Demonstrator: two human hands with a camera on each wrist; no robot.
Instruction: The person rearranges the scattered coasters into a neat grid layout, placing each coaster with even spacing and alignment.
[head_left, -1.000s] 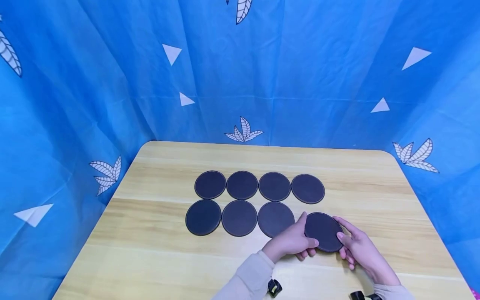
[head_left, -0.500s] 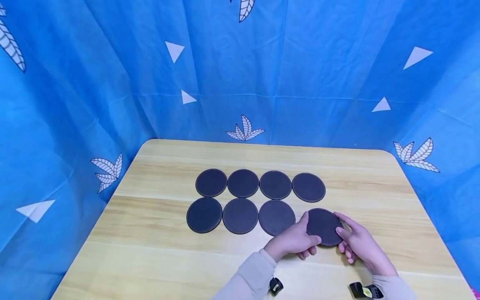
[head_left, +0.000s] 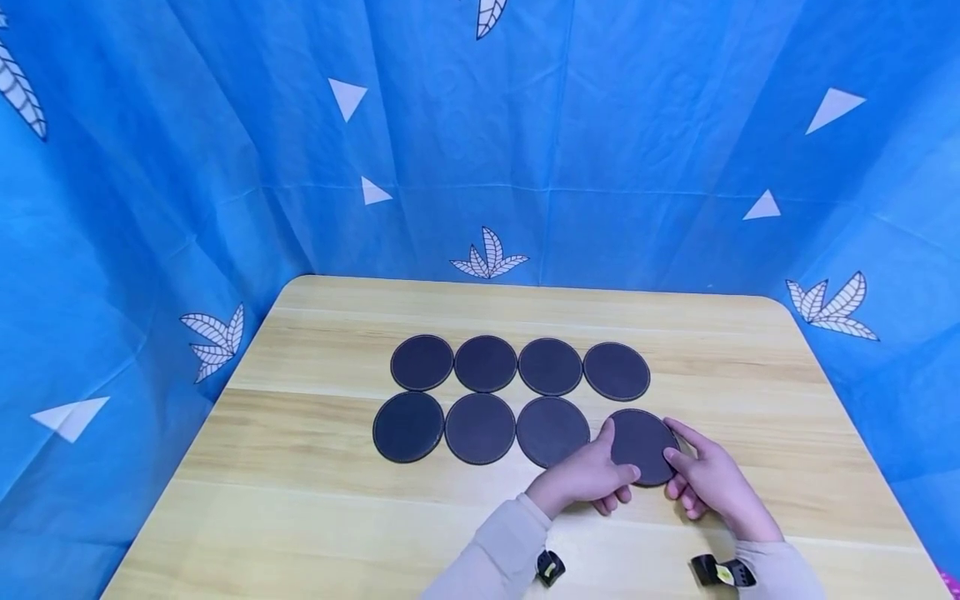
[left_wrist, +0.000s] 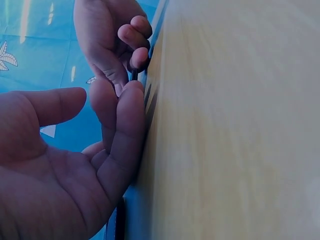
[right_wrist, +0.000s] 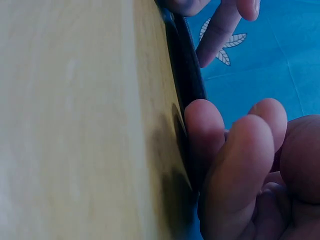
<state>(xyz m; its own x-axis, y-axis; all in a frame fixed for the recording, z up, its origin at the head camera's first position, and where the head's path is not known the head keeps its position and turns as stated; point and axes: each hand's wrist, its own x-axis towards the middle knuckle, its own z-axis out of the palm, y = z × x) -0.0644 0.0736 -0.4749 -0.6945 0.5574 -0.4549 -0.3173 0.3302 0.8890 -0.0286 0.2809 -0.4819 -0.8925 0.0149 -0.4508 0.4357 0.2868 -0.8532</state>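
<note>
A round black coaster (head_left: 645, 446) with a stitched rim is held between both hands at the right end of the front row. My left hand (head_left: 581, 477) grips its left edge, thumb over the top face. From the other side my right hand (head_left: 712, 479) pinches the right edge, its thumb on top and fingers at the rim. The coaster appears edge-on in the right wrist view, a dark strip (right_wrist: 186, 60) low over the wood. Beside my left hand lies another coaster (head_left: 551, 429), partly covered by that hand.
Several matching coasters lie flat in two rows, a back row ending at a coaster (head_left: 617, 371) behind the held one and a front row starting at a coaster (head_left: 408, 427). The pale wooden table (head_left: 300, 517) meets a blue patterned curtain (head_left: 637, 125) at its back and sides.
Both hands have moved the held coaster slightly away from the person, closer to the back row and level with the front row. The other coasters keep their arrangement.
</note>
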